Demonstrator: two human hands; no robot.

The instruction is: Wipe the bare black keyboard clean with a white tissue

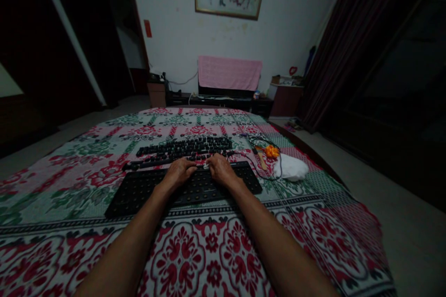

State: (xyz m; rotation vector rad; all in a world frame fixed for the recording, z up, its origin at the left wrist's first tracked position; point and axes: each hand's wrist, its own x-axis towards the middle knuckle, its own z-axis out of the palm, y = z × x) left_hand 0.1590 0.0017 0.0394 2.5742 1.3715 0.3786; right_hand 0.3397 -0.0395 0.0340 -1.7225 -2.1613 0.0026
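Note:
A black keyboard base [146, 190] with its keycaps off lies across the bedspread, showing rows of small key posts. My left hand [181, 170] rests over its far middle part, fingers curled and thumb towards the right; what is in them, if anything, is hidden. Beside it, my right hand [219, 167] is closed over the far edge of the base, with a small whitish bit [206, 166] at its fingertips. Behind both hands, loose black keycaps [188, 146] are laid out in rows, with a long dark strip [149, 164] in front of them.
To the right lie a wooden-handled brush [261, 158], an orange bunched item [272, 151], a white crumpled cloth or bag [291, 167] and a looped dark cable [275, 178]. All sit on the patterned bedspread [212, 246]. A low cabinet [226, 102] stands beyond the bed.

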